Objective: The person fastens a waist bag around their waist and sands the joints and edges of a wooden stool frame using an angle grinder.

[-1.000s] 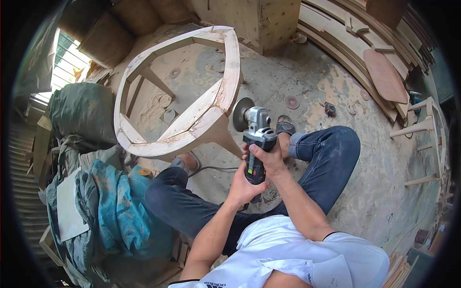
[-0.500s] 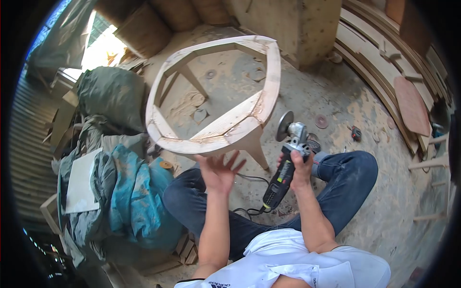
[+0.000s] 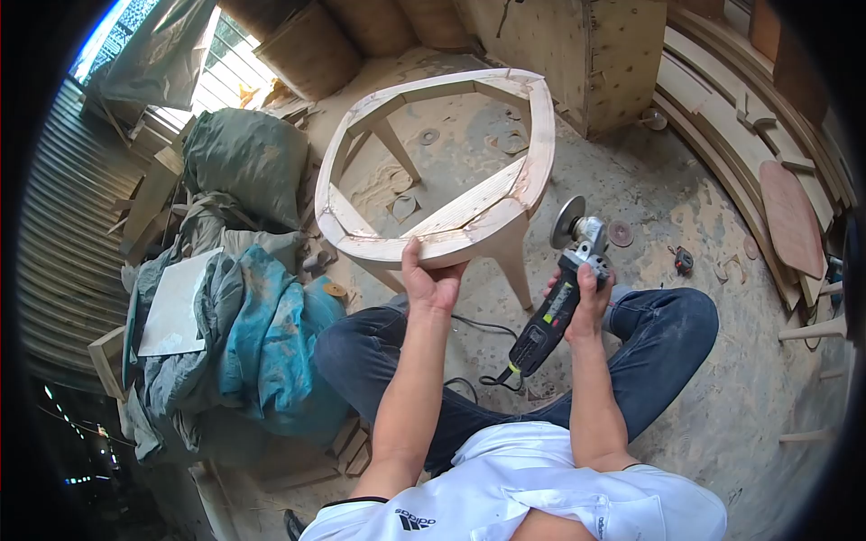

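Observation:
In front of me stands a pale wooden chair frame (image 3: pixel 492 233), its open seat ring on splayed legs. My left hand (image 3: pixel 431 284) grips the near edge of that ring, thumb on top and the other fingers hidden beneath. Wrapped round the head end of a black and silver angle grinder (image 3: pixel 544 323) is my right hand (image 3: pixel 588 298). The grinder's round disc (image 3: pixel 567 222) points up and away, apart from the frame. A dark power cord (image 3: pixel 487 326) runs from the tool across the floor behind my knees.
Cloth-covered sacks (image 3: pixel 280 334) with a white board (image 3: pixel 185 307) on them lie at the left. Timber lengths (image 3: pixel 713 135) and a reddish board (image 3: pixel 791 216) line the right. A tape measure (image 3: pixel 683 261) and a loose disc (image 3: pixel 620 233) lie on the dusty floor.
My left hand has gone from spread fingers beside the frame to gripping its near edge. The grinder stays in my right hand. The whole view has shifted slightly.

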Available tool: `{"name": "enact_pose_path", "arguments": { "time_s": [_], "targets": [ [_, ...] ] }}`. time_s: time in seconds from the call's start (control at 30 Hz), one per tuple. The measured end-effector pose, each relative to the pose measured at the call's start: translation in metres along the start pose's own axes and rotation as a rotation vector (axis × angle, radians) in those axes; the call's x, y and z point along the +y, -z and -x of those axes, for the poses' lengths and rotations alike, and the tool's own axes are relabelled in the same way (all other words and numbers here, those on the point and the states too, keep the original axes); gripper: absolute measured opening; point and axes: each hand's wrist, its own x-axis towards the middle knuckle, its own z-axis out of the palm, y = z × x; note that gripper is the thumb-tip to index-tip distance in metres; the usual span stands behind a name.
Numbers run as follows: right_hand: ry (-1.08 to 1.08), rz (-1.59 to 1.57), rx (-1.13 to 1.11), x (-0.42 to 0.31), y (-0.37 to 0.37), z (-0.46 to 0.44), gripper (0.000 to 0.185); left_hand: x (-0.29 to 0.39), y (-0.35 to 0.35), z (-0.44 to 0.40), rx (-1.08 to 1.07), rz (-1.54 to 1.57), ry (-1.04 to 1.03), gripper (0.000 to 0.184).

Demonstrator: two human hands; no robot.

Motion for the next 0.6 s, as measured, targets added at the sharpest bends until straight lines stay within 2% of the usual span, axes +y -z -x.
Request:
{"name": "enact_pose_path", "arguments": {
  "time_s": [0.03,0.1,0.23,0.3,0.4,0.47,0.53,0.57,0.6],
  "targets": [
    [0.026,0.001,0.029,-0.005,-0.005,0.003,0.051,-0.005,-0.004,0.0,-0.003,0.004,0.001,0.072],
    [0.003,-0.062,0.032,-0.01,-0.003,0.003,0.059,-0.014,-0.007,-0.001,0.0,-0.003,-0.006,0.072],
    [-0.005,-0.062,0.06,-0.025,-0.004,0.003,0.049,-0.01,-0.001,-0.005,-0.054,-0.078,0.03,0.073],
    [-0.075,-0.101,0.014,-0.04,0.0,0.001,0.047,-0.01,0.003,-0.004,-0.067,-0.119,0.042,0.071],
    [-0.1,0.002,0.057,-0.068,-0.003,0.0,0.044,-0.018,0.049,-0.014,-0.32,-0.22,-0.017,0.071],
    [-0.032,0.004,0.049,-0.078,-0.006,-0.004,0.046,-0.058,0.1,-0.011,-0.142,-0.373,0.026,0.07],
    [0.012,0.014,0.08,-0.081,-0.005,-0.005,0.045,-0.097,0.168,0.011,-0.402,-1.24,0.138,0.069],
    [0.022,0.004,0.091,-0.082,-0.003,-0.007,0.044,-0.111,0.188,0.025,-0.58,-1.34,0.437,0.068],
    [0.032,-0.003,0.107,-0.082,0.0,-0.009,0.043,-0.12,0.202,0.036,-0.727,-1.67,0.607,0.07]
  ]
}}
